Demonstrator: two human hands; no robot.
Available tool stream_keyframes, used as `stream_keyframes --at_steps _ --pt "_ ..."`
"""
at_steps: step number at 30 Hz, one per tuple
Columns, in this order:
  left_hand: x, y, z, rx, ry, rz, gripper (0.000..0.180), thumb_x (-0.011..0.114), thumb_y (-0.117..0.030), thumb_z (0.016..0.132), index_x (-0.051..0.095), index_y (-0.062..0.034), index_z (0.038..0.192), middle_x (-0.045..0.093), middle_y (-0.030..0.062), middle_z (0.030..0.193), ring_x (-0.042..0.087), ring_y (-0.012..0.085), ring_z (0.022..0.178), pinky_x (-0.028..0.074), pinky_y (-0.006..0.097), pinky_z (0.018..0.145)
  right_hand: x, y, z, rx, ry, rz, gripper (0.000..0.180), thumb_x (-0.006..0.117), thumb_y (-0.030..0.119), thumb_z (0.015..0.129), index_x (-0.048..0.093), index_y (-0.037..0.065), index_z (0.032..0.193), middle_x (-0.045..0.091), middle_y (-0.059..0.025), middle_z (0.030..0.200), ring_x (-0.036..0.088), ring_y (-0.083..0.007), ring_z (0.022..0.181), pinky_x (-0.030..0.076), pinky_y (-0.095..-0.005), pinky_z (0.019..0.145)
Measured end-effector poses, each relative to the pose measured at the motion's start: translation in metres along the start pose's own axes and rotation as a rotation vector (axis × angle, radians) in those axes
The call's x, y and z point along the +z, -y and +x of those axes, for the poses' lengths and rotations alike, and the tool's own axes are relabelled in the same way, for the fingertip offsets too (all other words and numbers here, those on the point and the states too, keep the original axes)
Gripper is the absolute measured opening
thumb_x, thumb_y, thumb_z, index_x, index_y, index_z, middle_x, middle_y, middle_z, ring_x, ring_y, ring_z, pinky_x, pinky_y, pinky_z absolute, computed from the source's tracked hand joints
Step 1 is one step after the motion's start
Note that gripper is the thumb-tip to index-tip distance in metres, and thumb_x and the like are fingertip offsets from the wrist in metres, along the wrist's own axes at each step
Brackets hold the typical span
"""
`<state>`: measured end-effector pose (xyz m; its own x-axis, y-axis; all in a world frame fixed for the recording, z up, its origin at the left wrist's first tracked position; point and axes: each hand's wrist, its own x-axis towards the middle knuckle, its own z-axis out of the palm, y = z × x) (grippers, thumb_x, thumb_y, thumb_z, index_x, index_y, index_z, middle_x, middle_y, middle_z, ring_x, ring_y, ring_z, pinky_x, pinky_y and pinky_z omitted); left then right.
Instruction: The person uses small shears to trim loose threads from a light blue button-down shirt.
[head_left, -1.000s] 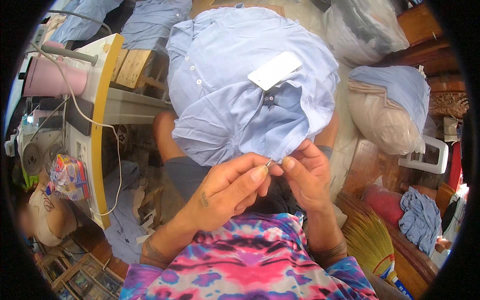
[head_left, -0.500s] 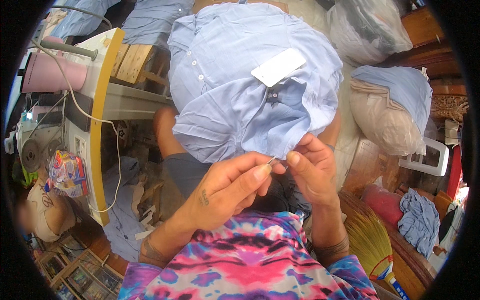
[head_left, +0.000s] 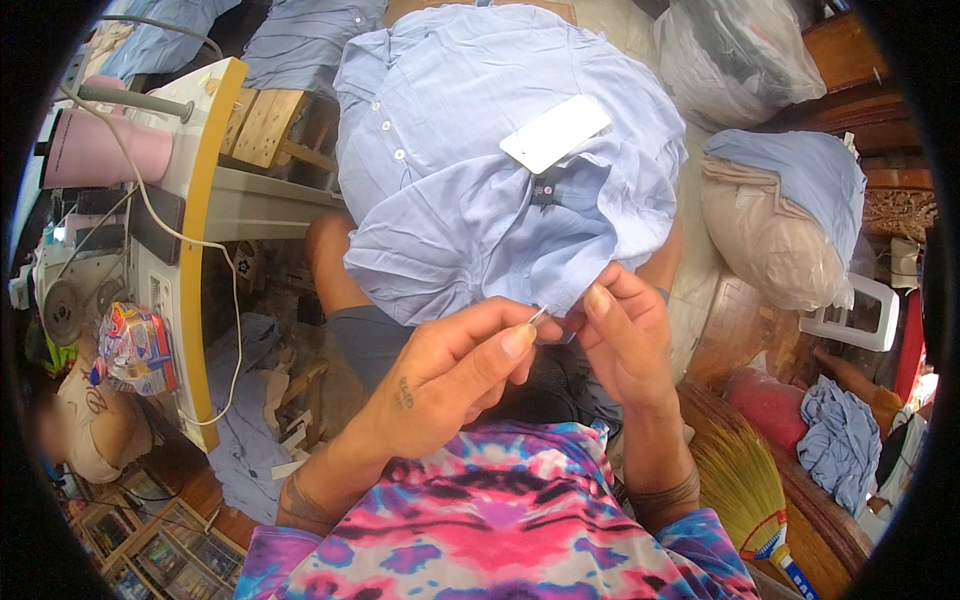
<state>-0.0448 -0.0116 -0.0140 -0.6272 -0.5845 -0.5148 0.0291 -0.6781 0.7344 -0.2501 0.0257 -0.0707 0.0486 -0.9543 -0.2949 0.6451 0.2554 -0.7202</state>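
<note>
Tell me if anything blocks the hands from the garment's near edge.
Nothing visible does. The right hand holds the light-blue garment by its near edge; the left hand holds a slim metal tool beside it. The white tag lies clear, farther up.

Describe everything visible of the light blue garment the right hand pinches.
The light blue garment looks like thin, wrinkled cloth and lies bunched before the person. White buttons run down its left part; a white tag lies on it, beyond an open fold showing a small dark label. The right hand pinches its near edge, where the left hand holds a slim shiny tool; whether that touches the cloth is unclear.
</note>
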Motion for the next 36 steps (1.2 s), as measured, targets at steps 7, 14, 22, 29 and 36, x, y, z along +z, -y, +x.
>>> stream_keyframes --at_steps 7,14,22,29,36 --pt "0.005 0.010 0.001 0.601 -0.415 0.691 0.036 0.078 -0.011 0.090 0.063 0.0007 0.121 0.055 -0.0032 0.082 0.040 0.0013 0.060 0.032 0.020 0.054 0.017 0.003 0.004 0.033 -0.144 -0.187 0.018 0.071 0.018 0.100 0.069 0.000 0.097 0.073 -0.0074 0.087 0.066 -0.0116 0.078 0.052 -0.0258 0.074" --pt "-0.003 0.014 0.024 0.544 -0.437 0.622 0.016 0.079 -0.006 0.089 0.069 -0.0015 0.101 0.058 -0.0046 0.082 0.046 0.0008 0.068 0.036 0.019 0.059 0.021 0.002 -0.001 -0.093 -0.147 -0.307 0.018 0.072 0.016 0.098 0.068 -0.001 0.100 0.072 -0.0087 0.099 0.063 -0.0096 0.078 0.049 -0.0225 0.071" --pt "-0.007 0.014 0.027 0.430 -0.313 0.233 0.014 0.073 -0.009 0.096 0.066 -0.0009 0.104 0.055 -0.0043 0.077 0.043 0.0003 0.060 0.031 0.018 0.052 0.020 0.014 0.008 -0.429 -0.011 -0.863 0.035 0.076 0.013 0.090 0.068 0.002 0.122 0.066 -0.0071 0.104 0.053 -0.0113 0.075 0.044 -0.0251 0.068" --pt "-0.016 0.012 0.027 0.203 -0.147 -0.101 0.016 0.068 -0.012 0.101 0.065 0.0003 0.111 0.062 -0.0039 0.095 0.050 0.0008 0.081 0.042 0.018 0.072 0.010 0.010 0.017 -0.233 0.053 -0.609 0.020 0.076 0.011 0.092 0.072 0.002 0.109 0.066 -0.0017 0.094 0.054 -0.0065 0.076 0.042 -0.0223 0.067" --pt "-0.020 -0.001 0.022 0.455 -0.254 0.592 0.032 0.075 -0.014 0.092 0.066 -0.0002 0.119 0.059 0.0030 0.086 0.056 0.0099 0.073 0.045 0.025 0.064 0.010 0.011 0.021 -0.174 0.013 -0.561 0.016 0.076 0.009 0.093 0.073 0.001 0.106 0.068 -0.0017 0.094 0.055 -0.0050 0.076 0.042 -0.0207 0.066"
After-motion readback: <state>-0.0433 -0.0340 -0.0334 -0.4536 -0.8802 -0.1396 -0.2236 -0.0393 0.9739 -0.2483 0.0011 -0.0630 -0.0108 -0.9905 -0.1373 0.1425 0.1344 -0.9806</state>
